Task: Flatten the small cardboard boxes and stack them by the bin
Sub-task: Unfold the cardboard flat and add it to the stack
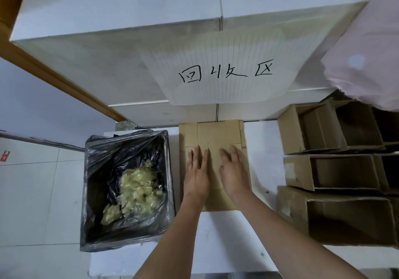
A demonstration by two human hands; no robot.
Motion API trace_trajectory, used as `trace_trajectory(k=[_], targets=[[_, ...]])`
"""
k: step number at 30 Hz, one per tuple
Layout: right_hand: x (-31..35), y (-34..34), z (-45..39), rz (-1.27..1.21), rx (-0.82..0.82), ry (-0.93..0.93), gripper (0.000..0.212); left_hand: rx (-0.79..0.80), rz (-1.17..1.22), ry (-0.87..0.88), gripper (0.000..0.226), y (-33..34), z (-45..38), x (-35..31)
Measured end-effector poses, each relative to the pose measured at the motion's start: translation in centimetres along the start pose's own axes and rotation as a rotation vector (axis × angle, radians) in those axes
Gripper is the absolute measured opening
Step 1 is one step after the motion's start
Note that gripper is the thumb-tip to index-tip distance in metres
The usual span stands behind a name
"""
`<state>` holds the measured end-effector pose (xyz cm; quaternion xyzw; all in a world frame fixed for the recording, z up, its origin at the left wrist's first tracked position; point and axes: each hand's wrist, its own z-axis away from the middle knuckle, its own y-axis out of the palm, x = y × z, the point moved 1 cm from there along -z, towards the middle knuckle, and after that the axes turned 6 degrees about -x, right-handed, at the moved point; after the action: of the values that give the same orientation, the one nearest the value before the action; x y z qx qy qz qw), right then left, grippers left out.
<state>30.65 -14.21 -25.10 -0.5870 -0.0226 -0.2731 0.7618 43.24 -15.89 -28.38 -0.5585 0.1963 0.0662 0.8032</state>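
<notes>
Between the bin (127, 190) and open boxes (330, 171), both flat-fingered hands (197, 171) (234, 171) press the flattened cardboard (218, 132).

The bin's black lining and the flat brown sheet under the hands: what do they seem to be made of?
Bin lining: looks like thin black plastic film, glossy and wrinkled, catching highlights. Flat sheet: apparently brown cardboard, matte, with fold creases and flap outlines; both hands, left hand and right hand, press it flat.

Flattened box (218, 140) matt brown cardboard; bin liner (101, 171) glossy black plastic; sign (216, 63) lined paper.
</notes>
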Motion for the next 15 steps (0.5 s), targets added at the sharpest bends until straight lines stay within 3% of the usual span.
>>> trace_trajectory(k=[4, 15], targets=[[-1.0, 0.8, 0.4, 0.086, 0.111, -0.071, 0.074, 0.073, -0.113, 0.046, 0.066, 0.4, -0.1, 0.5], [-0.2, 0.5, 0.6, 0.251, 0.121, -0.083, 0.075, 0.137, -0.249, -0.004, 0.068, -0.9, 0.2, -0.6]])
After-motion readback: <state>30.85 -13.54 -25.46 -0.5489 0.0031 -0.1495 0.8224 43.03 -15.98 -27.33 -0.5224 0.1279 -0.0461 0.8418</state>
